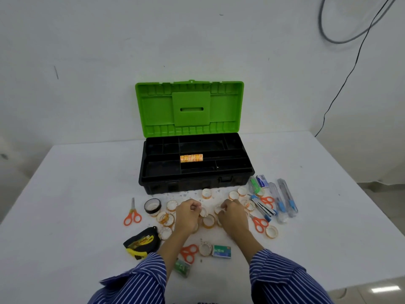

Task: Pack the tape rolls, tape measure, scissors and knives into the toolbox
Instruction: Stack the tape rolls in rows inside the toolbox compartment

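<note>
Fingers on tape rolls; "10-1M" box nearby

A white counter stands against a plain white wall marked with small scuffs, a grey cable loop and a thin black cord hanging at the wall's upper right, and pale glossy floor tiles catching light at the lower right.

Four scissors – one toolbox
</note>
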